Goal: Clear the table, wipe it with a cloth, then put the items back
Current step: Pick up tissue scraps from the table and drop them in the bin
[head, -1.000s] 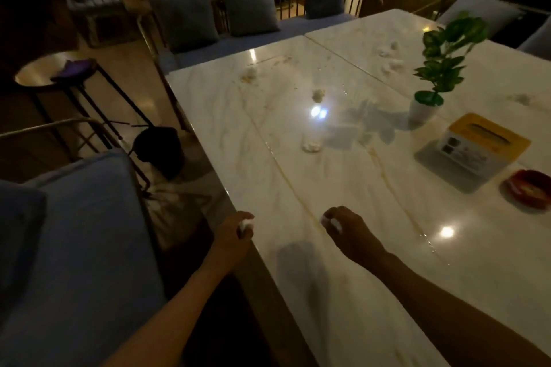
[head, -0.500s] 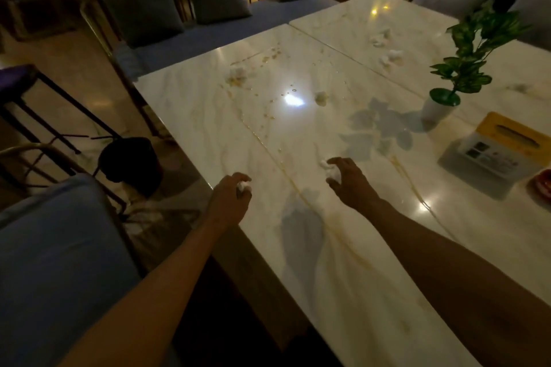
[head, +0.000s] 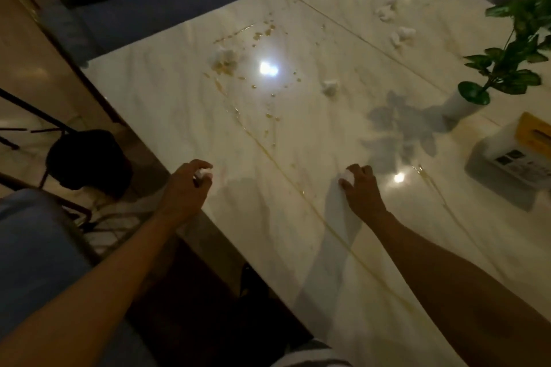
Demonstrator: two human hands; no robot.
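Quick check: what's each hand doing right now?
Left hand: grips a crumpled tissue.
Right hand: grips a tissue wad on the table.

2 bare forearms, no sleeves; striped garment (head: 313,356) at the waist.

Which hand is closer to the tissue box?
The right hand. It rests on the table just left of the tissue box, gripping a tissue wad. The left hand is farther off at the table's left edge, also holding a wad.

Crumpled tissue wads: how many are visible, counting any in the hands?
6: one in the left hand, one under the right hand, three loose at. Others may be hidden.
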